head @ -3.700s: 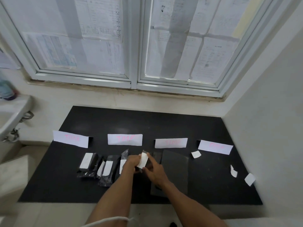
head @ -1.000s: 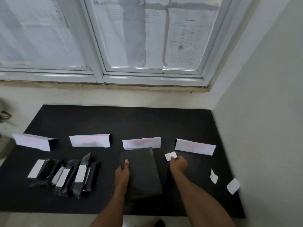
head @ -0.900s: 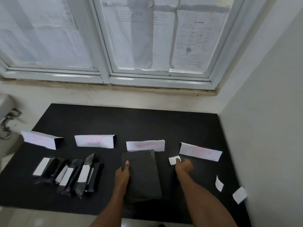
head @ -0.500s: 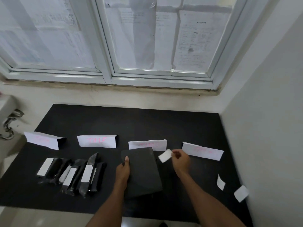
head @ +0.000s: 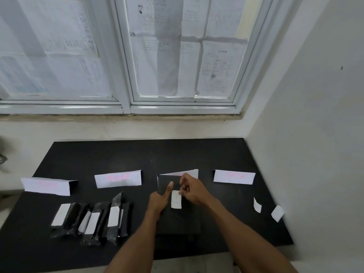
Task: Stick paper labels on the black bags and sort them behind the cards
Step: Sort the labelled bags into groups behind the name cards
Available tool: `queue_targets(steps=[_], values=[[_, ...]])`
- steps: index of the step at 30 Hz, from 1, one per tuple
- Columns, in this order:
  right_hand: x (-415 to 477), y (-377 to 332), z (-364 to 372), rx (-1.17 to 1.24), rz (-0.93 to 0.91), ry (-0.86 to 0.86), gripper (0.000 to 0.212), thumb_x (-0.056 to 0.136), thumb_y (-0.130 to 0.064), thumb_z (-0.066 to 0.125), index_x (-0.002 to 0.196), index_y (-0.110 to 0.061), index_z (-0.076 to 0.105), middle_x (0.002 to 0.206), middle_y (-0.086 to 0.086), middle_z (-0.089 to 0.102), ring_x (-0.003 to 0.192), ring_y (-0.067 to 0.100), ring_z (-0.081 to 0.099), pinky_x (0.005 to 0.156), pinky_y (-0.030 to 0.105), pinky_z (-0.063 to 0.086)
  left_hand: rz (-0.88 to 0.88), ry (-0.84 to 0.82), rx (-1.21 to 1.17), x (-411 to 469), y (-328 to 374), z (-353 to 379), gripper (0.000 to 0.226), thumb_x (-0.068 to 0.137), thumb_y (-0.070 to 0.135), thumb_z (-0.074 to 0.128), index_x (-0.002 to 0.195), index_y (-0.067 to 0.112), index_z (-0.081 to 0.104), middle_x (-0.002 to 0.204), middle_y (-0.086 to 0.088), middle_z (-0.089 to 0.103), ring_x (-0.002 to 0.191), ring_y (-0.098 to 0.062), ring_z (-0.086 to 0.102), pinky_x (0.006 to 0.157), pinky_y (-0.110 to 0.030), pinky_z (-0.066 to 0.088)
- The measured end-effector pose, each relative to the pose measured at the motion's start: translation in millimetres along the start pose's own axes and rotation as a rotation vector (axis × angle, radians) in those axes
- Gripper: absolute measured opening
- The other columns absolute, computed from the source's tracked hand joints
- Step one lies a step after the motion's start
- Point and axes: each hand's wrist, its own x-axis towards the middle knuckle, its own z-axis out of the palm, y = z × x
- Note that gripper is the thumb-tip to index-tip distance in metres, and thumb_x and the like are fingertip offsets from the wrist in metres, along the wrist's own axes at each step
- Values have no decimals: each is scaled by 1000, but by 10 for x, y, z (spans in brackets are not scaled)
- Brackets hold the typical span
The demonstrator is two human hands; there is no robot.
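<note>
A large flat black bag (head: 180, 219) lies on the black mat (head: 137, 154) in front of the third white card (head: 189, 173). My left hand (head: 160, 200) holds the bag's left edge with the thumb pointing up. My right hand (head: 192, 190) pinches the top of a small white paper label (head: 176, 199), which lies against the bag's upper face. Several smaller black bags with white labels (head: 92, 219) lie in a row at the left, in front of the first card (head: 46, 186) and second card (head: 118, 178).
A fourth card (head: 234, 176) stands at the right. Two loose white labels (head: 257, 205) (head: 277, 213) lie near the mat's right edge, close to the side wall. A window with papers taped on it runs behind the mat.
My right hand picked a loose label off the mat beside the third card and carried it left onto the black bag. My left hand stayed on the bag's left edge.
</note>
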Motion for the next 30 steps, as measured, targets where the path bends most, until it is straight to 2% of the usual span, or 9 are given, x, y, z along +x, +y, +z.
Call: queue_targets(steps=[3,6,9,12,17,19,22,27,30], values=[[-28,-116,152,-64,-17,95,28,79,-17,68,91,-29,46,75,-4,66,58,4,52,61,20,44,25,-73,-20,-19,-15,-197,43,62,33,88,93,10,70,92,-8,73,87,-23,71,77,-36,59],[-84,-275,308,-117,-17,200,27,79,-36,70,94,-30,48,78,-9,65,64,3,55,65,23,48,49,-69,-25,-58,-7,-382,46,62,25,89,100,7,69,97,-10,73,88,-23,70,78,-35,58],[-151,-341,528,-262,-74,329,46,80,-50,63,120,-30,50,122,-7,57,111,7,52,97,29,47,74,-45,-121,-87,31,-499,34,68,21,85,97,8,71,97,-10,74,89,-23,70,80,-36,57],[-271,-402,882,-509,-94,371,58,90,-60,40,143,-39,33,160,2,10,146,17,11,114,37,18,78,-2,-197,-120,101,-663,25,71,20,83,92,11,72,92,-6,74,87,-21,70,82,-35,57],[-540,-569,1295,-784,-163,234,52,100,-45,22,145,-23,35,154,0,26,142,17,29,110,49,15,66,74,-172,-45,107,-919,34,69,37,83,87,9,73,91,-6,75,86,-23,70,86,-39,57],[-592,-612,1388,-833,-219,157,57,99,-49,21,145,-18,35,153,-1,32,142,13,30,111,47,11,79,99,-166,-32,54,-1019,40,72,38,80,95,6,72,92,-6,73,91,-24,68,86,-35,55],[-500,-687,1441,-814,-111,147,65,98,-57,21,147,-16,33,153,-1,33,142,13,29,110,47,10,78,110,-113,-88,0,-1145,52,75,49,74,104,7,70,96,-5,71,92,-24,65,85,-31,51],[-265,-931,1437,-647,-16,151,82,84,-61,-14,152,-20,5,156,-12,-7,146,8,-9,117,50,-11,80,117,-18,-218,38,-1324,66,78,65,60,112,8,68,109,-10,69,106,-27,63,86,-26,46],[-239,-1076,1518,-733,29,188,68,96,-53,0,149,-17,25,158,-3,20,146,16,13,114,49,-2,97,94,-21,-199,50,-1440,62,80,62,61,113,10,68,112,-10,69,107,-28,62,86,-26,45]])
